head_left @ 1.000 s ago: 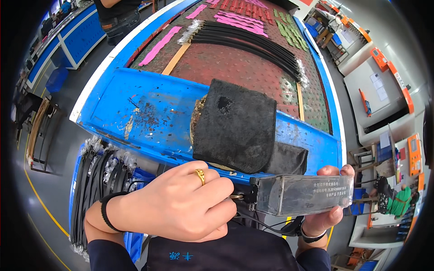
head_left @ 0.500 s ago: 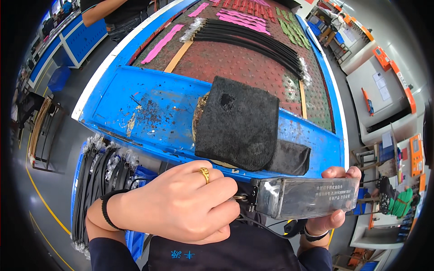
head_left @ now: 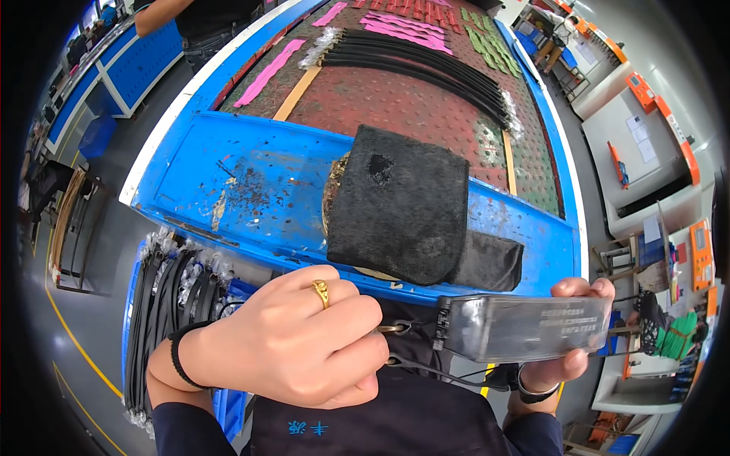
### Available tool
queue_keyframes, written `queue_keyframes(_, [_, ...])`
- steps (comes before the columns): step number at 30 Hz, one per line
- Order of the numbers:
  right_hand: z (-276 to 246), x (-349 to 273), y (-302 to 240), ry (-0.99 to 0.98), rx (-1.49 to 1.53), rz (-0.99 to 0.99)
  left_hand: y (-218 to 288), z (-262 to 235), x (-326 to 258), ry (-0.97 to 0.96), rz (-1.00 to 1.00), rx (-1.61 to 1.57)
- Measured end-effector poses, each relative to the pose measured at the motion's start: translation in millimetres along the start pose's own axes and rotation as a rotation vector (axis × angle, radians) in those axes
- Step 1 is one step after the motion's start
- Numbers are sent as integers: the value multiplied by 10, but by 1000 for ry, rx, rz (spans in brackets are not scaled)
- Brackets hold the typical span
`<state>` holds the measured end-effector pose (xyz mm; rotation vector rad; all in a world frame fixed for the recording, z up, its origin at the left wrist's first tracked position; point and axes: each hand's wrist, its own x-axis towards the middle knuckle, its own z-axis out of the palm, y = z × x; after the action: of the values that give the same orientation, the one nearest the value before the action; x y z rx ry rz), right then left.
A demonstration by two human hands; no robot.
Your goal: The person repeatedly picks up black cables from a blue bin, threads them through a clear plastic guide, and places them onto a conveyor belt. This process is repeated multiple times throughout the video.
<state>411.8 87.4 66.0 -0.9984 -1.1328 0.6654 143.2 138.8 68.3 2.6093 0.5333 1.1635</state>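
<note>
Blue metal workbench up front, floppy black cloth still on it. Left hand has edged left, fist closed on a small brass-coloured metal clasp. Right hand grips the clear rectangular plastic box below the bench edge, gap's wider now.

Fisheye head cam, facing dwn, hands nr, bench bynd

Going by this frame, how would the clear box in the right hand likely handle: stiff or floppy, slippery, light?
The clear box is probably stiff: its flat walls show no sag in the right hand. It may be slippery, since its surface looks smooth and shiny. It seems fairly light, gripped near one end.
</note>
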Motion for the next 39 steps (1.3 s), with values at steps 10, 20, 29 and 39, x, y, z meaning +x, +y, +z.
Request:
queue_keyframes(10, [31, 16, -32, -4, 91, 113, -7, -14, 43, -22, 180, 128])
queue_keyframes(20, [94, 33, -23, -43, 98, 132, 1, -7, 68, -23, 213, 167])
queue_keyframes(29, [58, 54, 28, -74, 114, 131, -8, -6, 37, -12, 209, 210])
queue_keyframes(39, [-255, 548, 312, -16, 500, -37, -79, -150, -191, 75, 101, 157])
